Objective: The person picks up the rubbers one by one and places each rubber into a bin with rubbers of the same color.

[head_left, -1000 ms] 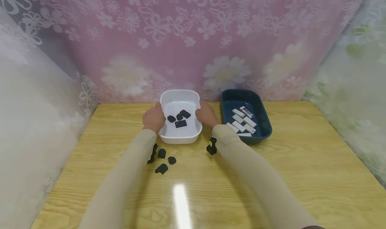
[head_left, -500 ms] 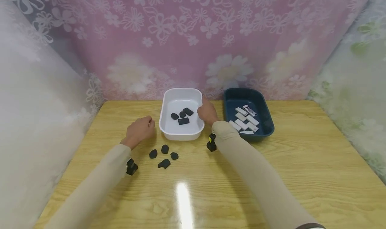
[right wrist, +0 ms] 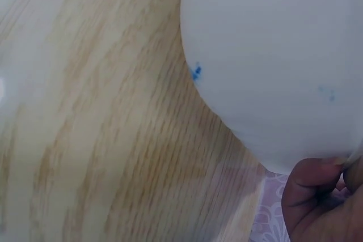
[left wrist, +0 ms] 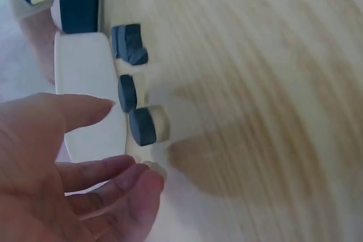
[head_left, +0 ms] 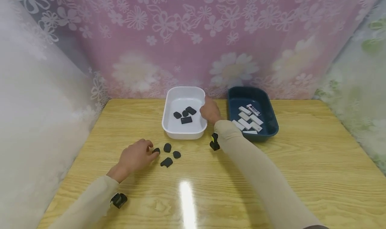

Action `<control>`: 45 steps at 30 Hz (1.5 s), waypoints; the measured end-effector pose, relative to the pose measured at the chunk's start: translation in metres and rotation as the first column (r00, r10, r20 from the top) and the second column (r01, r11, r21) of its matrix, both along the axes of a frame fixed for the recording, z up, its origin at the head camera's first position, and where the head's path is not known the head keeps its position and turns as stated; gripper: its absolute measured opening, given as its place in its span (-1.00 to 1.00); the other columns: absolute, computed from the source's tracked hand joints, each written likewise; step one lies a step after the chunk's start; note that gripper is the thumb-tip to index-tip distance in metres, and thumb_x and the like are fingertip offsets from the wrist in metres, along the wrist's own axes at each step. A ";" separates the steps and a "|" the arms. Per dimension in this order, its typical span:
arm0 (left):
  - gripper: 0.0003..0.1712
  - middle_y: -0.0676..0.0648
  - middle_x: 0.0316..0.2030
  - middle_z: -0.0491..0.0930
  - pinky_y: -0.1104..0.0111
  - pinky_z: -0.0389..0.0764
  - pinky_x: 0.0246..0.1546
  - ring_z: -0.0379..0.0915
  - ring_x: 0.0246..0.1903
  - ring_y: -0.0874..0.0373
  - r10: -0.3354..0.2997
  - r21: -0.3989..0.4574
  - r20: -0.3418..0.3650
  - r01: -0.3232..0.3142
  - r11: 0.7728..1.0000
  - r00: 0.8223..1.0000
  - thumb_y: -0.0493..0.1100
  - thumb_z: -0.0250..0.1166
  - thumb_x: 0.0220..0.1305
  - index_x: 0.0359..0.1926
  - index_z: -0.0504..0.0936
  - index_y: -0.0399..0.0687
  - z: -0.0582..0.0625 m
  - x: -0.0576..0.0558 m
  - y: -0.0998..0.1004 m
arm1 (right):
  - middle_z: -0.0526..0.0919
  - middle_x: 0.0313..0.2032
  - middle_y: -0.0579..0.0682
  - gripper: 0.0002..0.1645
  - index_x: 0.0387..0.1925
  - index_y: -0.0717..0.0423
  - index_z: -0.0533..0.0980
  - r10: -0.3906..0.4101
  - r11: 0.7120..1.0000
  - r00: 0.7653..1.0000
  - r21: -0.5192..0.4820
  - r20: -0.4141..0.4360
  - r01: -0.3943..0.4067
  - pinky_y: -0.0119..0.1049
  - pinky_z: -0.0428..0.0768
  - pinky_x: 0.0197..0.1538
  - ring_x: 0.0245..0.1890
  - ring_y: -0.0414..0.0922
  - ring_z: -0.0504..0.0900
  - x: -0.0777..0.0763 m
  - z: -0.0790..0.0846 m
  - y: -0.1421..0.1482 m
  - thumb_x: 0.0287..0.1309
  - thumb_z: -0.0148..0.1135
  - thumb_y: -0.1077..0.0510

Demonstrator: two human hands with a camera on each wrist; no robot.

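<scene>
My left hand (head_left: 135, 158) hovers low over the table, thumb and fingers spread apart around a small black rounded block (head_left: 156, 150). In the left wrist view nothing shows between the thumb and fingers of the left hand (left wrist: 85, 168); whether they touch the block is hidden. Several black blocks lie beside it, among them a rounded one (head_left: 167, 148), a small one (head_left: 176, 154) and a notched one (head_left: 166, 162). At the back, my right hand (head_left: 210, 110) pinches the right rim of a white plastic tub (head_left: 184, 135). Several black blocks (head_left: 186, 120) lie inside the tub.
Right of the white tub stands a dark blue tub (head_left: 272, 121) holding several white rectangular blocks (head_left: 256, 119), one with dark print. Both tubs stand near the back edge of the wooden table (head_left: 271, 175), by a pink floral curtain (head_left: 187, 54).
My left hand has let go of the white tub's left rim and moved down and left to the loose black blocks. My right hand stays on the tub's right rim.
</scene>
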State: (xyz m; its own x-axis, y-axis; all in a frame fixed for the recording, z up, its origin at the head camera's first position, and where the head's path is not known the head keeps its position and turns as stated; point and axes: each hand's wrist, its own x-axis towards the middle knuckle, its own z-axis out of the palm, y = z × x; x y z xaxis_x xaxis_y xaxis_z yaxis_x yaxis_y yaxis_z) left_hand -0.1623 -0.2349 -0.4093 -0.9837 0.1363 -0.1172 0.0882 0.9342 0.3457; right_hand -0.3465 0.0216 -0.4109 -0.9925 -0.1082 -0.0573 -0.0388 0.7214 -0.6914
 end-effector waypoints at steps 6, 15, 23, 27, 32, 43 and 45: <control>-0.73 0.01 -0.43 0.41 0.23 0.46 -0.53 0.37 -0.52 0.13 -0.011 -0.045 -0.058 0.009 0.999 0.998 -0.05 0.34 0.17 -0.23 0.62 -0.16 -0.008 0.005 0.005 | 0.43 0.16 0.22 -0.28 0.40 0.27 0.07 0.002 1.000 1.000 -0.008 0.015 -0.002 -0.08 0.51 0.02 0.03 0.07 0.48 0.003 0.000 -0.002 0.18 -0.09 0.38; -0.71 -0.04 -0.39 0.45 0.21 0.50 -0.51 0.43 -0.51 0.09 -0.049 -0.086 -0.113 0.039 0.996 0.992 -0.06 0.36 0.13 -0.21 0.59 -0.16 -0.012 0.003 0.013 | 0.35 0.23 0.23 -0.27 0.43 0.25 0.00 -0.004 1.000 0.999 -0.021 0.042 0.004 -0.08 0.50 0.06 0.09 0.07 0.46 0.004 0.000 0.002 0.24 -0.11 0.35; -0.83 -0.06 -0.38 0.46 0.17 0.53 -0.50 0.46 -0.50 0.04 -0.088 -0.078 -0.147 0.078 0.994 0.985 -0.20 0.34 0.17 -0.23 0.60 -0.15 -0.013 0.002 0.017 | 0.41 0.16 0.23 -0.29 0.39 0.27 0.07 -0.016 1.000 0.999 -0.010 0.031 0.017 -0.09 0.50 0.04 0.03 0.07 0.48 0.006 0.000 0.004 0.18 -0.10 0.38; -0.85 -0.07 -0.40 0.50 0.17 0.53 -0.55 0.50 -0.49 0.01 -0.096 -0.091 -0.162 0.082 0.992 0.982 -0.23 0.35 0.17 -0.24 0.62 -0.16 -0.002 -0.005 0.013 | 0.41 0.16 0.22 -0.28 0.40 0.25 0.06 -0.027 1.000 0.999 -0.011 0.030 0.027 -0.09 0.52 0.02 0.03 0.07 0.49 0.006 0.001 0.005 0.19 -0.09 0.38; -0.81 -0.13 -0.38 0.53 0.13 0.54 -0.53 0.52 -0.48 -0.02 -0.088 -0.056 -0.265 0.076 0.996 0.960 -0.22 0.36 0.18 -0.21 0.63 -0.21 0.023 -0.023 0.011 | 0.42 0.16 0.21 -0.28 0.41 0.23 0.06 -0.027 0.999 0.999 -0.029 0.030 0.028 -0.09 0.55 -0.03 0.02 0.07 0.50 0.005 0.000 0.005 0.19 -0.09 0.38; -0.79 -0.17 -0.26 0.55 0.16 0.53 -0.27 0.51 -0.29 -0.01 -0.221 0.037 -0.273 0.240 0.970 0.936 -0.23 0.29 0.26 -0.13 0.63 -0.25 0.058 -0.097 0.056 | 0.43 0.16 0.23 -0.24 0.42 0.24 0.03 -0.020 1.000 1.000 -0.006 0.024 0.020 -0.07 0.55 -0.02 0.00 0.07 0.51 0.007 0.004 0.001 0.19 -0.03 0.39; -0.83 -0.15 -0.29 0.56 0.17 0.52 -0.27 0.50 -0.32 0.00 -0.275 0.018 -0.233 0.286 0.958 0.933 -0.26 0.29 0.25 -0.17 0.64 -0.26 0.059 -0.114 0.067 | 0.43 0.16 0.23 -0.23 0.43 0.24 0.01 -0.021 1.000 0.999 -0.004 0.029 0.021 -0.06 0.55 -0.03 -0.01 0.07 0.52 0.007 0.005 0.001 0.20 -0.03 0.38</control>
State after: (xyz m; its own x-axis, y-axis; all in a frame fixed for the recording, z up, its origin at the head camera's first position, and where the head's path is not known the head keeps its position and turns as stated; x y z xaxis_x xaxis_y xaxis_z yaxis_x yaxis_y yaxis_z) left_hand -0.2760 -0.1679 -0.3502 -0.9043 0.4104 0.1173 0.4252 0.8420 0.3320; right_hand -0.3395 0.0231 -0.4057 -0.9925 -0.0879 -0.0852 -0.0040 0.7188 -0.6952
